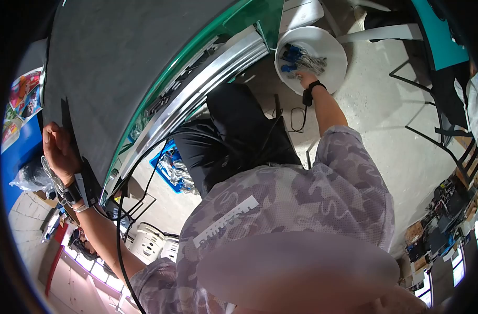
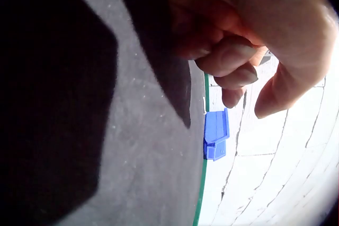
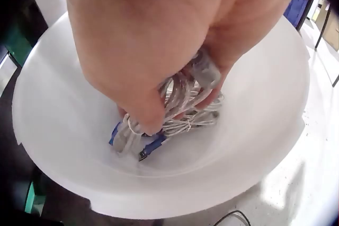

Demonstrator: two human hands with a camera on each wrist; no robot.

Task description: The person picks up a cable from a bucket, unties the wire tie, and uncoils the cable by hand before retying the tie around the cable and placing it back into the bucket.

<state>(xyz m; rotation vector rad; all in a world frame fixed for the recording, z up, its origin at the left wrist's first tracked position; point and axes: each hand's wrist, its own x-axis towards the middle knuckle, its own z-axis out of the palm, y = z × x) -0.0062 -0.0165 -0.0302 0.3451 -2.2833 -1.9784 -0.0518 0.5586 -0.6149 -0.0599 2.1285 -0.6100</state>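
My right hand (image 1: pixel 306 79) reaches down into a white bucket (image 1: pixel 339 65). In the right wrist view its thumb and fingers grip a coiled, pale grey cable (image 3: pixel 183 99) with a clear-covered connector end. More cable bundles (image 1: pixel 301 56) with blue plugs lie in the bucket around it, and a blue plug (image 3: pixel 153 145) shows below the fingers. My left hand (image 1: pixel 61 152) is at the left edge of the dark table (image 1: pixel 118 52). Its fingers hang loosely curled and hold nothing, as the left wrist view shows.
A blue crate (image 1: pixel 155 161) of cable bundles stands on the floor beside my legs. A metal rail (image 1: pixel 212 78) runs along the table's near edge. A black cord (image 1: pixel 121 230) crosses by my left arm. Chair frames (image 1: pixel 438 136) stand at right. A blue bin (image 2: pixel 216 130) lies beyond the table edge.
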